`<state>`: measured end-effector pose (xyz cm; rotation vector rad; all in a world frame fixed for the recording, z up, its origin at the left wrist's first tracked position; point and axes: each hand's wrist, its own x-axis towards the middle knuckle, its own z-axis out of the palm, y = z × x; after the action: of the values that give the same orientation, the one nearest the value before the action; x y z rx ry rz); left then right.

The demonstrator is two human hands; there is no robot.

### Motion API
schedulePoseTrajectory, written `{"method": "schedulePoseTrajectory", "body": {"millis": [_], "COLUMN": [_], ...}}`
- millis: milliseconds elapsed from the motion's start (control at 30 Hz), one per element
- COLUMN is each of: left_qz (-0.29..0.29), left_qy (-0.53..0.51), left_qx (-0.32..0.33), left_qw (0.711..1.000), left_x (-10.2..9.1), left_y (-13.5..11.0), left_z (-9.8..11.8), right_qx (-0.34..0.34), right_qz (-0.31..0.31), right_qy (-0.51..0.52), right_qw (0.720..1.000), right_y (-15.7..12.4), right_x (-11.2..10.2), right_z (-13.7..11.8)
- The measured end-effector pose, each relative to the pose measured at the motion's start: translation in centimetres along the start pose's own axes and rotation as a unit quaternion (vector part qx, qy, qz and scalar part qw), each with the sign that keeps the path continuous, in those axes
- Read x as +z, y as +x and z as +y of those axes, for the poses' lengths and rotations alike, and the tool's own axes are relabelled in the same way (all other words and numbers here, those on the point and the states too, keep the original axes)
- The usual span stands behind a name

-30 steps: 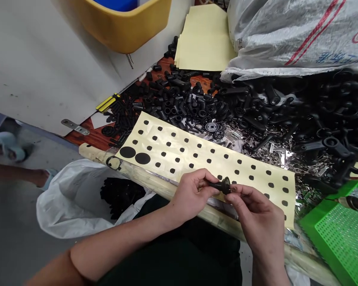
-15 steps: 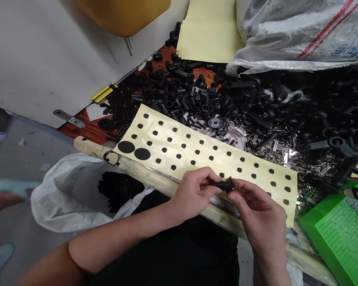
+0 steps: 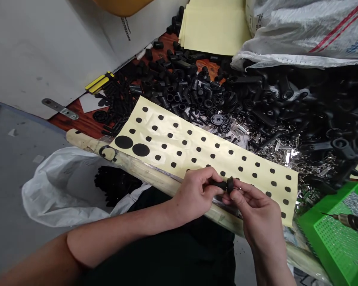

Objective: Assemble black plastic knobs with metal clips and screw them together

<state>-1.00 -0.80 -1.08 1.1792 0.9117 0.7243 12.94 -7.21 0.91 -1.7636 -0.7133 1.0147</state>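
Observation:
Between the thumb and fingers of my left hand (image 3: 197,190) is the narrow end of a black plastic knob (image 3: 229,184), held sideways with its flared end facing right. My right hand (image 3: 258,206) is pinched at that flared end. A thin, shiny metal piece (image 3: 237,189) shows at its fingertips; its exact shape is too small to tell. Beneath both hands lies a yellow sheet (image 3: 214,159) dotted with black spots and two large black discs.
Black plastic parts (image 3: 179,95) and small metal pieces (image 3: 283,147) heap behind the sheet. At right stands a green basket (image 3: 322,234) of screws, with a screwdriver bit (image 3: 343,218) over it. A white sack (image 3: 286,31), yellow-handled tool (image 3: 98,82) and open bag (image 3: 56,178) surround the work.
My right fingers have shifted slightly at the knob's flared end, and the metal piece shows more. The view has moved a little; the bit now shows over the basket, and the feet at left are gone.

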Motion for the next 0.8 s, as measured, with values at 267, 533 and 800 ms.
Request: {"method": "schedulePoseTrajectory", "body": {"millis": [267,533,800], "left_qz": [-0.026,-0.056,-0.032], "left_qy": [-0.020,-0.043,0.002], "left_qx": [-0.025,-0.037,0.028], "left_qw": [0.999,0.997,0.999], "left_x": [-0.3,-0.6,-0.4], "left_y": [0.2,0.1,-0.3], "left_z": [0.2,0.2,0.0], "right_qx": [-0.151,-0.312,-0.047], "right_qz": [-0.013,-0.039,-0.149], "right_qy": [-0.090,-0.182,-0.059], "right_qw": [0.984,0.932,0.986], "right_y": [0.3,0.6,1.2], "right_x": [-0.8,-1.7,-1.9], "right_z": [0.9,1.0,-1.6]}}
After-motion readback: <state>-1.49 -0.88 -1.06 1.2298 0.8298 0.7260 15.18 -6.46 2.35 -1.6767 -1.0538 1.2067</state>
